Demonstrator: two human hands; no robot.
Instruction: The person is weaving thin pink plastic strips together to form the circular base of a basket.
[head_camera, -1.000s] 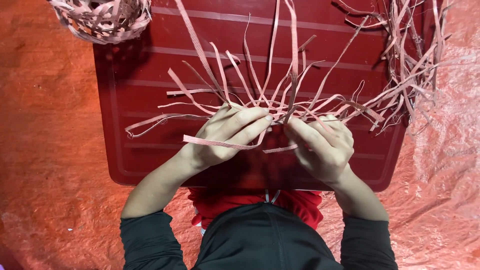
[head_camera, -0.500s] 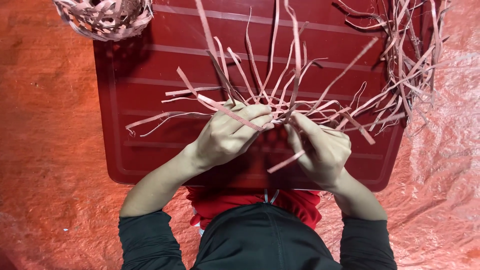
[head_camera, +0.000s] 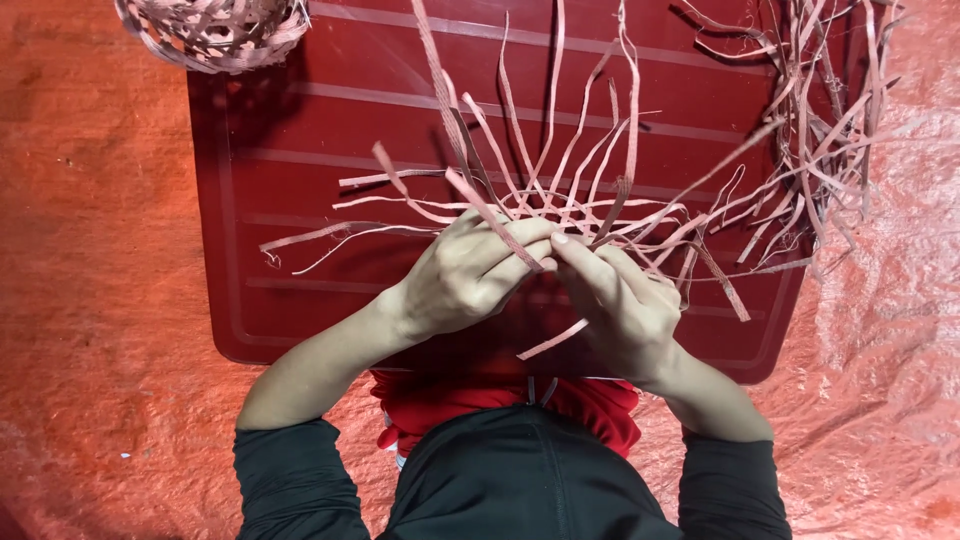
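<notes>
Both hands meet at the near-middle of the red board: the left hand is clenched round a strip running up-left from its fingers, and the right hand pinches the woven strips fanning toward the far edge

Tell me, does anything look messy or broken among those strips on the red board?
Nothing looks broken. Thin pale strips fan loosely from both hands over the dark red board, with a tangled heap of loose strips at its right edge.
</notes>
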